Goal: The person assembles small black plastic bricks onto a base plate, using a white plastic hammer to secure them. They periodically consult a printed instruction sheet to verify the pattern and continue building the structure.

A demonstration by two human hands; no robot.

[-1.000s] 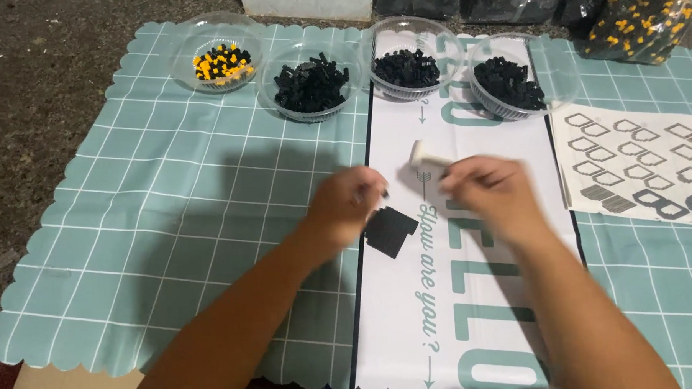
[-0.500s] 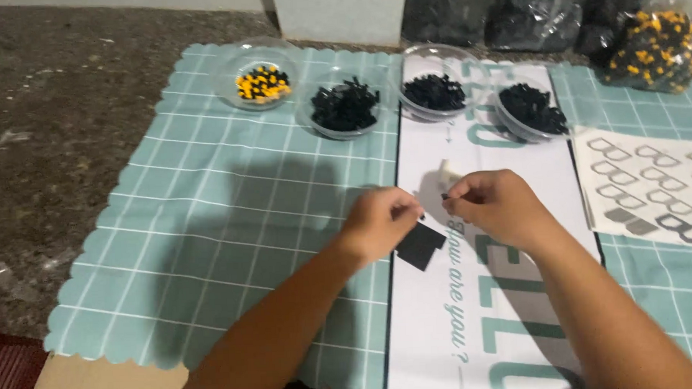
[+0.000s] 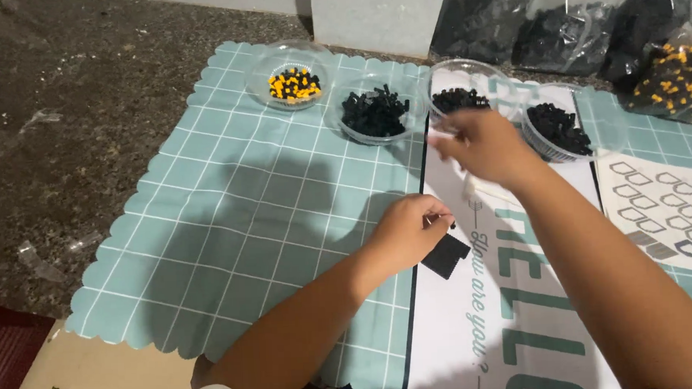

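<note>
White lettered sheet (image 3: 519, 326) under both hands, black piece (image 3: 445, 255) perhaps in left hand (image 3: 409, 234).

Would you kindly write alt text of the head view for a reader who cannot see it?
A person's left hand pinches a flat black piece on a white printed sheet, while the right hand reaches toward a clear bowl of black bits. Three more bowls sit alongside on a teal checked mat.

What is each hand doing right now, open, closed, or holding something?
Left hand: fingers pinched on the black flat piece.
Right hand: blurred, reaching beside a clear bowl of black pieces; open or closed cannot be told.
</note>
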